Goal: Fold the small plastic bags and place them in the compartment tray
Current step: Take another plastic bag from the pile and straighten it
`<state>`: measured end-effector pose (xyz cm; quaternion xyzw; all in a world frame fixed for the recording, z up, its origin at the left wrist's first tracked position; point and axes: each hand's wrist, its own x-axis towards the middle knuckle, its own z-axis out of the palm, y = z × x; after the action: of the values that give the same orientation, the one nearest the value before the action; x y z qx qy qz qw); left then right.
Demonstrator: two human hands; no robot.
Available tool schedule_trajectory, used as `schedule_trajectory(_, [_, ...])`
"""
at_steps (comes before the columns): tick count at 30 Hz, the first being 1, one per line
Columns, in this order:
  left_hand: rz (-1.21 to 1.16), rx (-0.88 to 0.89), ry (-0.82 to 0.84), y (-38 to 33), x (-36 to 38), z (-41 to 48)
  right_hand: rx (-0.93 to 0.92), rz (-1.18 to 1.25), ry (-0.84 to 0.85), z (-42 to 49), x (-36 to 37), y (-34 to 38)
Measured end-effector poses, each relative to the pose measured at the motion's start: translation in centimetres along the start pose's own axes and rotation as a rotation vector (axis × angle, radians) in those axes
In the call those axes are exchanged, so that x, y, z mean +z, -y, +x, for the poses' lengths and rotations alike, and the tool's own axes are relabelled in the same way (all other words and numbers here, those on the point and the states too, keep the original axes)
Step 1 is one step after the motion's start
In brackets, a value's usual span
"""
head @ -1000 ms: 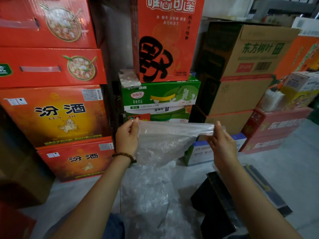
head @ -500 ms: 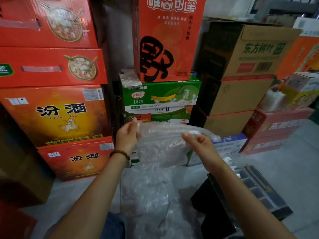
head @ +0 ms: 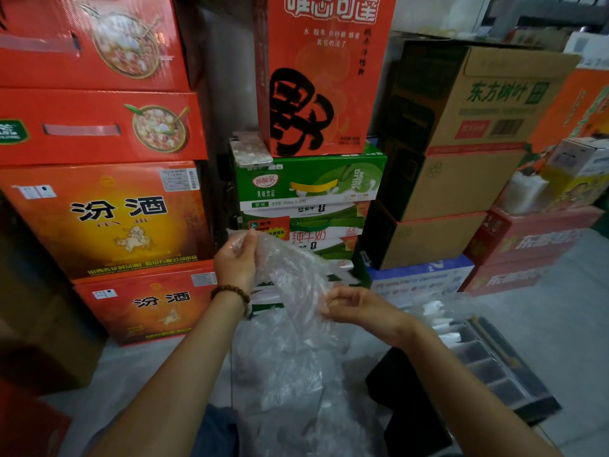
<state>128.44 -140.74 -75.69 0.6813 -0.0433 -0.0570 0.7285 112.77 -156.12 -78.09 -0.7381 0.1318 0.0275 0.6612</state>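
I hold a clear small plastic bag (head: 293, 275) in the air in front of me. My left hand (head: 235, 260) pinches its top corner, a bead bracelet on the wrist. My right hand (head: 359, 308) grips the bag's lower right part, below and to the right of the left hand, so the bag hangs slanted between them. A heap of more clear plastic bags (head: 290, 384) lies on the floor under my hands. The dark compartment tray (head: 501, 367) sits on the floor at the lower right, with white folded pieces in its far compartments.
Stacked red and orange cartons (head: 108, 219) rise at the left. Green drink cartons (head: 309, 183) stand straight ahead, brown cardboard boxes (head: 461, 179) to the right. A black object (head: 405, 400) lies beside the tray. The floor is grey.
My right hand has come down and leftward from the bag's top edge to its lower part. The bag went from stretched flat between both hands to hanging slanted from my left hand.
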Motion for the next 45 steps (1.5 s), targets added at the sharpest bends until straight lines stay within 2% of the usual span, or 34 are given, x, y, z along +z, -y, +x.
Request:
schedule_trajectory(5, [-0.024,-0.005,-0.119,-0.1,-0.5,0.5,-0.041,0.234,-0.147,0.1,-0.5,1.0])
schedule_trajectory(8, [-0.009,-0.006,-0.159,0.0,-0.6,0.7,0.017,0.347,-0.119,0.2,-0.6,1.1])
schedule_trajectory(11, [-0.025,-0.015,-0.234,0.1,-0.6,1.0,0.072,0.277,-0.064,0.2,-0.7,0.6])
schedule_trajectory(17, [-0.055,-0.041,-0.304,0.4,-0.7,1.1,0.003,0.125,-0.083,0.0,-1.0,0.3])
schedule_trajectory(21, [-0.063,-0.061,-0.281,0.2,-0.8,1.1,-0.010,0.081,-0.117,0.2,-1.7,-0.1])
schedule_trajectory(25, [-0.089,-0.090,-0.201,0.3,-1.1,1.6,-0.046,0.311,-0.317,0.2,-2.3,0.4])
schedule_trajectory(28, [-0.039,-0.079,-0.153,0.4,-1.3,1.6,-0.082,0.491,-0.384,-0.3,-3.0,1.0])
schedule_trajectory(31, [-0.034,-0.082,-0.137,0.6,-1.2,1.6,-0.070,0.342,-0.356,-0.6,-3.2,0.5])
schedule_trajectory(35, [-0.039,-0.066,-0.148,0.7,-0.9,1.3,0.035,0.033,-0.156,-1.0,-2.7,-0.4])
schedule_trajectory(37, [-0.044,-0.051,-0.162,0.7,-0.8,1.3,0.063,0.011,-0.120,-1.1,-2.6,-0.7])
schedule_trajectory(41, [-0.054,-0.055,-0.185,0.9,-0.7,1.3,0.097,0.072,-0.151,-1.0,-2.4,-1.1])
schedule_trajectory(45, [-0.036,-0.099,-0.172,1.0,-0.6,1.1,0.147,0.144,-0.059,-1.2,-2.3,-0.9])
